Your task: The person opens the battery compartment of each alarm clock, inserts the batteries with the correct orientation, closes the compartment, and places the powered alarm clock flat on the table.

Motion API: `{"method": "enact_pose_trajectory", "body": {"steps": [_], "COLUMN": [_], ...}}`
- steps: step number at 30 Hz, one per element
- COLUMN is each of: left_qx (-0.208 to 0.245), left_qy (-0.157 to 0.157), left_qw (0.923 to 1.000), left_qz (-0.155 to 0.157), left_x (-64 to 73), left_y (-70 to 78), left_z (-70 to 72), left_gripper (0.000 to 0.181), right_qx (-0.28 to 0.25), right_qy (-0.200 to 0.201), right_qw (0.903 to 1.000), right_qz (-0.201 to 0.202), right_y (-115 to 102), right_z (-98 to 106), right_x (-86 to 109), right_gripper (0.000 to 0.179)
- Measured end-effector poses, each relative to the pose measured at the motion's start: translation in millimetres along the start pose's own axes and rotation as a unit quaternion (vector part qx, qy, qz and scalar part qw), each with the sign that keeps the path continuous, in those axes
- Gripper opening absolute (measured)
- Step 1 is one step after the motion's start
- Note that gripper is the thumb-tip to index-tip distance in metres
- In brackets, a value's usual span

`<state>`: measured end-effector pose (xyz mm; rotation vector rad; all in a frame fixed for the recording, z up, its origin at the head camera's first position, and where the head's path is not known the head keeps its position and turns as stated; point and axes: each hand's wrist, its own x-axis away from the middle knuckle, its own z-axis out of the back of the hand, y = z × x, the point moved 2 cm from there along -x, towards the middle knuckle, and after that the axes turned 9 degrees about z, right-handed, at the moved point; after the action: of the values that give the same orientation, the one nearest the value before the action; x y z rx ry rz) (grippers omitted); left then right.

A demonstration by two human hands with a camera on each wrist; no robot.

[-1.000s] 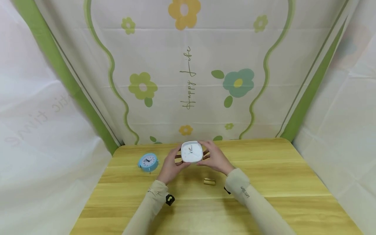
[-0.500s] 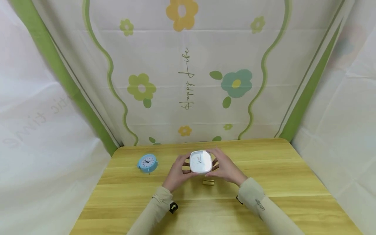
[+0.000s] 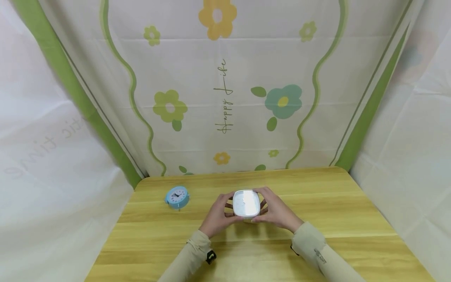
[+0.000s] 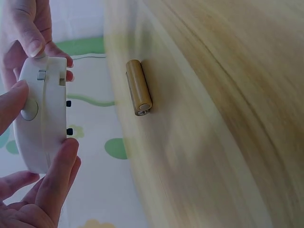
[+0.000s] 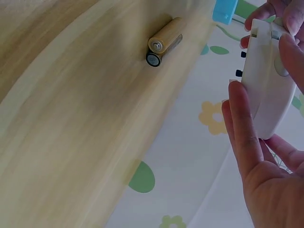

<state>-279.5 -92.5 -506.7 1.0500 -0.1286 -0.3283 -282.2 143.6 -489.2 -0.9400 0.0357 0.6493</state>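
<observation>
A white rounded-square alarm clock (image 3: 246,203) is held between both hands above the table, its face turned up and washed out by glare. My left hand (image 3: 219,215) grips its left side, and my right hand (image 3: 276,211) grips the right side. In the left wrist view, black knobs stick out of the back of the clock (image 4: 40,114), and a thumb lies by an oval button on its edge. Two AA batteries (image 4: 138,88) lie side by side on the table; the right wrist view shows the batteries (image 5: 165,35) too. From the head view the clock mostly hides them.
A light blue round alarm clock (image 3: 177,196) lies face up on the wooden table (image 3: 334,207), left of the hands. Behind the table hangs a white flowered cloth (image 3: 197,137); more cloth closes off both sides. A dark strap device (image 3: 210,257) sits at the left wrist.
Both hands have carried the white clock to the right and towards the person. Its face has gone from readable to glaring, and it now covers most of the batteries in the head view.
</observation>
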Motion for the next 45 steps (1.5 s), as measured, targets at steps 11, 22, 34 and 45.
{"method": "enact_pose_trajectory", "body": {"steps": [11, 22, 34, 45], "left_qx": [-0.006, 0.000, -0.003, 0.009], "left_qy": [0.000, 0.010, 0.004, -0.017], "left_qw": [1.0000, 0.9998, 0.9991, 0.9987], "left_qz": [0.000, -0.016, -0.042, -0.047], "left_x": [2.0, 3.0, 4.8, 3.0], "left_y": [0.5, 0.8, 9.6, 6.9], "left_z": [0.0, -2.7, -3.3, -5.2], "left_gripper": [0.084, 0.084, 0.084, 0.087], "right_qx": [0.001, 0.040, 0.036, 0.060], "right_qy": [0.004, 0.003, -0.002, -0.005], "right_qw": [0.9999, 0.9990, 0.9991, 0.9977], "right_qz": [0.015, 0.021, 0.021, 0.031], "right_y": [2.0, 4.6, 8.5, 7.5], "right_z": [-2.4, -6.3, -17.1, -17.8], "right_x": [1.6, 4.7, 4.3, 4.7], "right_gripper": [0.095, 0.096, 0.099, 0.104]}}
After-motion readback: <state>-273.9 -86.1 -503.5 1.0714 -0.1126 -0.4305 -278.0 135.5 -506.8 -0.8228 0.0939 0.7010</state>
